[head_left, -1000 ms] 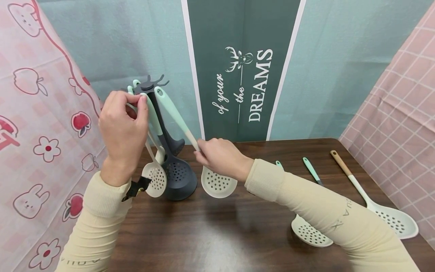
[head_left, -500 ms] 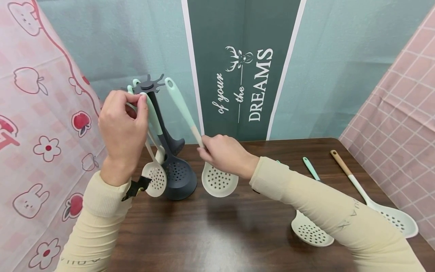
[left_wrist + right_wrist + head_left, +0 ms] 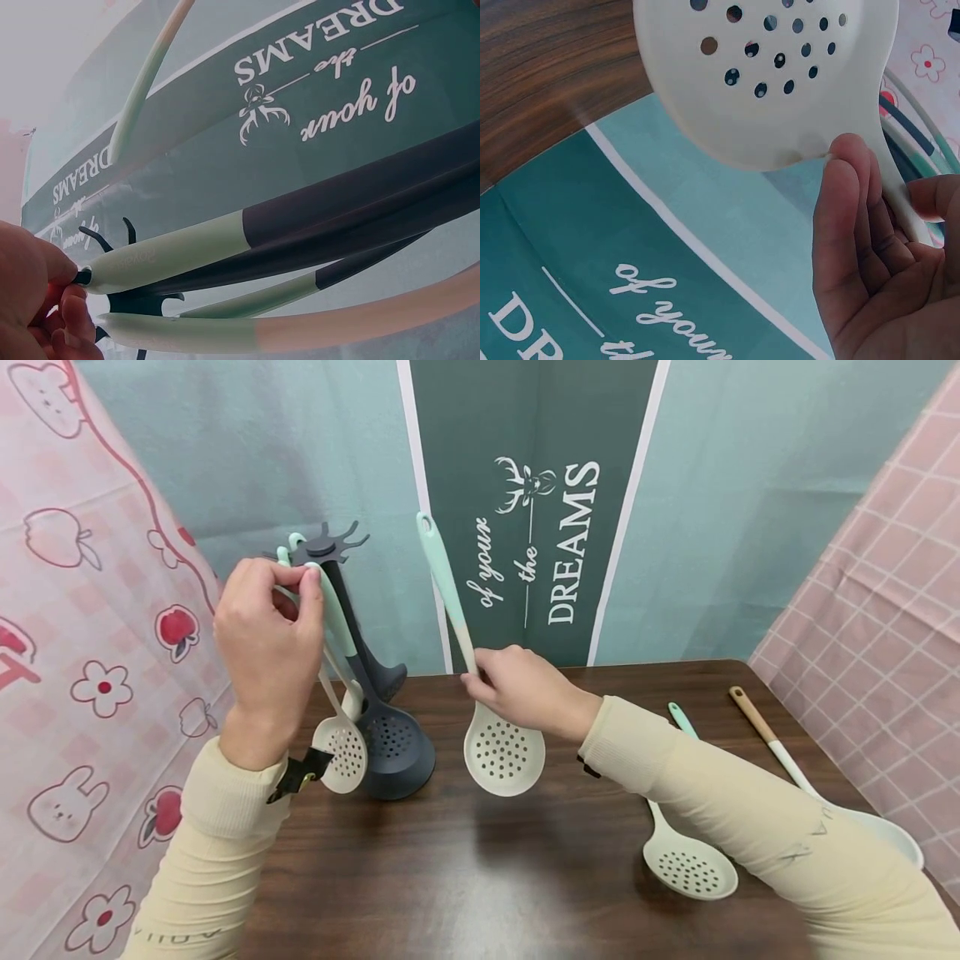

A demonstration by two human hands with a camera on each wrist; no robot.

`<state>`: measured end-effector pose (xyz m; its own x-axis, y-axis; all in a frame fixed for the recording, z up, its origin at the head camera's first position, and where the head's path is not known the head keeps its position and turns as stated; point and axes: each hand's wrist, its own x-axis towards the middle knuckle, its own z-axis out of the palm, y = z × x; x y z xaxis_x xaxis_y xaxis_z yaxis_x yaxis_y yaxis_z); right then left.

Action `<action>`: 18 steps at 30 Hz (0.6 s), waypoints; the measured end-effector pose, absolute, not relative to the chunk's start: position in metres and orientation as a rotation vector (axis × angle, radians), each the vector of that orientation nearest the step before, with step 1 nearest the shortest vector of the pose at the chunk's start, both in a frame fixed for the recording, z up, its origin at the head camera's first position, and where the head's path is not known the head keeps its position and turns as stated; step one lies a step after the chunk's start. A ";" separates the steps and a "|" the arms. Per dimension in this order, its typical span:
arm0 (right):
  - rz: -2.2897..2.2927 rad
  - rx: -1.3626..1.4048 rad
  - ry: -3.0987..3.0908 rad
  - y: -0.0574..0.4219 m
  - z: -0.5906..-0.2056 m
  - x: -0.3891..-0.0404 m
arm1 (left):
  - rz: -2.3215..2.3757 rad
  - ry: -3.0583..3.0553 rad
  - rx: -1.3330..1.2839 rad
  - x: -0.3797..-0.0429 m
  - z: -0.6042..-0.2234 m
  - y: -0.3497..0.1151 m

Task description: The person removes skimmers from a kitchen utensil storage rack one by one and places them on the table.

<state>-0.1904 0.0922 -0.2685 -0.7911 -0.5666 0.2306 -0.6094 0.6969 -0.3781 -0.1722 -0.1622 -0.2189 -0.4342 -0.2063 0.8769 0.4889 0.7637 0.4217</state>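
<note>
My right hand (image 3: 528, 689) grips a white skimmer (image 3: 504, 783) low on its shaft, just above the perforated bowl. The skimmer is upright over the table, its mint handle tilted slightly left and apart from the dark utensil rack (image 3: 401, 785). In the right wrist view, the fingers (image 3: 840, 202) curl at the shaft below the bowl. My left hand (image 3: 266, 643) is at the rack top; in the left wrist view, thumb and finger pinch a dark hook tip (image 3: 82, 277) poking through a mint handle (image 3: 180, 255). That handle belongs to a hanging dark skimmer (image 3: 390, 739).
A smaller white skimmer (image 3: 345, 756) and a dark ladle (image 3: 386, 677) also hang on the rack. At right on the brown table (image 3: 450, 893) lie another white skimmer (image 3: 690, 864), a mint handle (image 3: 682, 720) and a wood-handled utensil (image 3: 753, 714), partly behind the right sleeve.
The right hand has carried the white skimmer to the right, its handle end moving away from the rack's hooks and becoming more upright. The left hand stays at the rack top.
</note>
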 end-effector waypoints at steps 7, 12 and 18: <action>0.754 0.893 -2.870 0.103 -0.267 -0.191 | -0.792 -1.867 -0.219 -0.172 -0.219 -0.164; 0.846 0.807 -2.972 0.112 -0.271 -0.192 | -0.764 -1.881 -0.233 -0.172 -0.220 -0.166; 0.892 0.759 -3.069 0.124 -0.281 -0.192 | -0.759 -1.889 -0.232 -0.173 -0.221 -0.167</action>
<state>-0.1923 0.1242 -0.2811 -0.8835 -0.4684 -0.0090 -0.3906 0.7470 -0.5380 -0.1726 -0.1668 -0.2206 -0.4418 -0.1765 0.8796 0.4813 0.7808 0.3984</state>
